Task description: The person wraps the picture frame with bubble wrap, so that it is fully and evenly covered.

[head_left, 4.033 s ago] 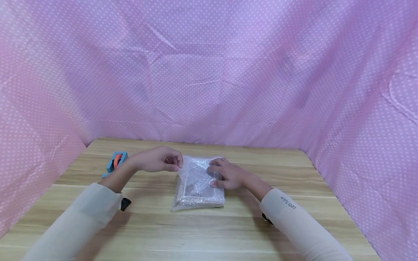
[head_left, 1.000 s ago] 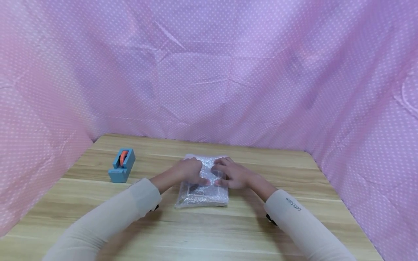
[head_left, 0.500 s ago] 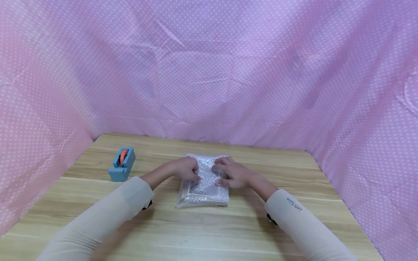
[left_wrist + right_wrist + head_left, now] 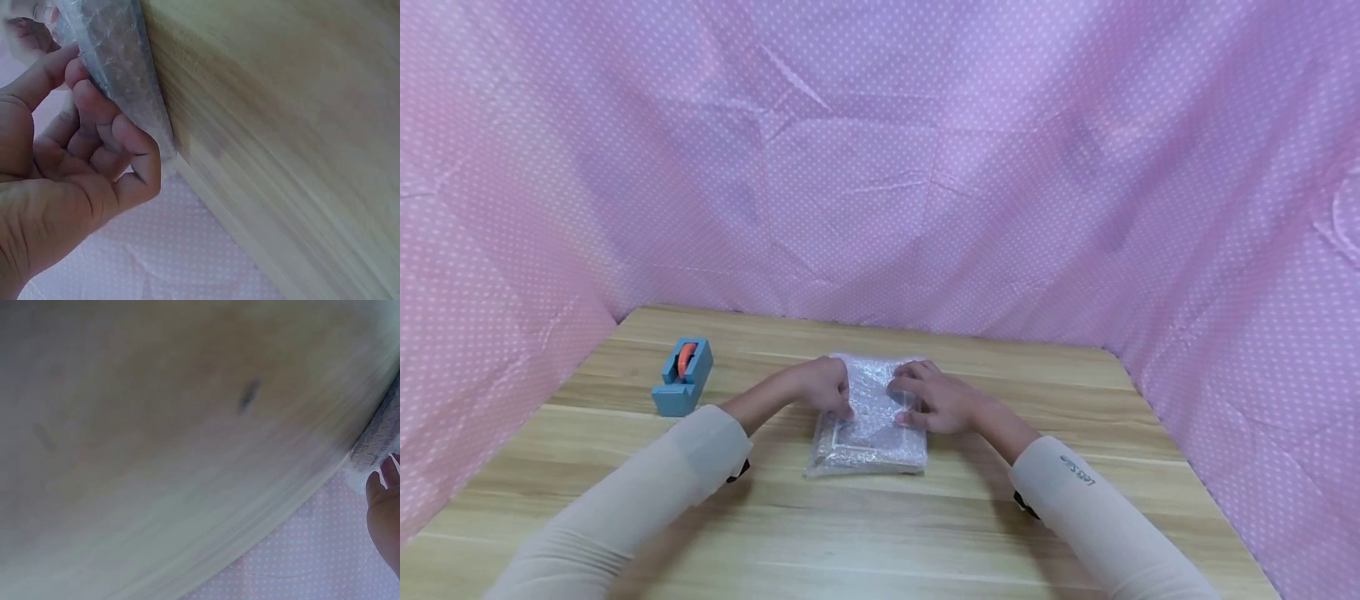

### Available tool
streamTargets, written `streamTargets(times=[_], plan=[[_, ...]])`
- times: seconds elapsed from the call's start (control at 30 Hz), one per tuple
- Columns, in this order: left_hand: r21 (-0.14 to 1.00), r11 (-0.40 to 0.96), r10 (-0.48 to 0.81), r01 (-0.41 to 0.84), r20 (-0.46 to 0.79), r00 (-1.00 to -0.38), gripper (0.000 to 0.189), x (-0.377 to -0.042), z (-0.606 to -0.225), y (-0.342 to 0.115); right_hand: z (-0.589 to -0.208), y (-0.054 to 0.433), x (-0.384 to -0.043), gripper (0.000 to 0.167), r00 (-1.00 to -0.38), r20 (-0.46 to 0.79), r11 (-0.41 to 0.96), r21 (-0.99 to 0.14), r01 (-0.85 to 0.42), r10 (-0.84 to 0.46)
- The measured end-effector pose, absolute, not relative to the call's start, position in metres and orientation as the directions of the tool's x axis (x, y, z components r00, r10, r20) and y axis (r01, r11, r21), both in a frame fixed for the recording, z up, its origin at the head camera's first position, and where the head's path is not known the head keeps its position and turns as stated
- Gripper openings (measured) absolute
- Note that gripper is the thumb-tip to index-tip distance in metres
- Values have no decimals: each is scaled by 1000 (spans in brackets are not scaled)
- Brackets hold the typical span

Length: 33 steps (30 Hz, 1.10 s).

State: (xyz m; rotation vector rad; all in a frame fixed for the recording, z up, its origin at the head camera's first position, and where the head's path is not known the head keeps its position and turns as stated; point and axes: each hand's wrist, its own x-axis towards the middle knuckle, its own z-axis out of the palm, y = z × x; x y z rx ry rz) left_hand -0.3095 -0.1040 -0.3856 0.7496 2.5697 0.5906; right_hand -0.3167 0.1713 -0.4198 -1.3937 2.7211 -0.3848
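A flat rectangular package in clear bubble wrap point(image 4: 871, 450) lies on the table, with a pale border showing through the wrap. My left hand point(image 4: 823, 386) is over its left part with fingers curled. In the left wrist view, the thumb and forefinger tips of my left hand point(image 4: 81, 137) meet at the surface of the bubble wrap point(image 4: 119, 62), pinching it. On the package's right side rests my right hand point(image 4: 943, 400), fingers spread and loosely bent, pressing the wrap. Only part of my right hand point(image 4: 386, 512) shows in the right wrist view, beside the wrap's edge.
A blue tape dispenser point(image 4: 679, 398) with an orange roll point(image 4: 686, 360) stands on the left of the wooden table point(image 4: 880, 542). Pink dotted cloth point(image 4: 880, 208) hangs behind and on both sides.
My left hand came from beside the package onto its middle, then slid back a little to the left. My right hand has stayed on the right side.
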Motion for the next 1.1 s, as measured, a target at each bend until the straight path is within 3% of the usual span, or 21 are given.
streamTargets(times=[0.13,0.27,0.57,0.7,0.83,0.97,1.03,1.1], plan=[[460,804,519,377,-235,-822,39,-310,-392,-104,-420,171,-317,54,-590,59,562,-240,-792,-806],[494,799,501,342,-232,-834,34,-311,-398,-110,-420,170,-317,53,-592,58,565,-237,-790,-804],[641,678,629,360,-251,-736,28,-314,-401,-122,-420,169,-317,54,-598,51,570,-247,-784,-800],[657,650,665,381,-251,-703,22,-309,-401,-124,-421,170,-317,55,-600,46,573,-247,-781,-799],[515,605,737,608,-74,-671,17,-301,-404,-122,-421,171,-316,55,-595,59,565,-254,-785,-801],[261,504,823,824,144,-549,17,-288,-409,-119,-422,171,-317,54,-593,75,561,-249,-790,-802],[196,457,855,868,171,-489,18,-280,-410,-119,-423,171,-317,54,-593,76,561,-246,-791,-802],[170,448,868,878,156,-472,22,-272,-412,-120,-423,171,-318,54,-592,72,561,-244,-791,-803]])
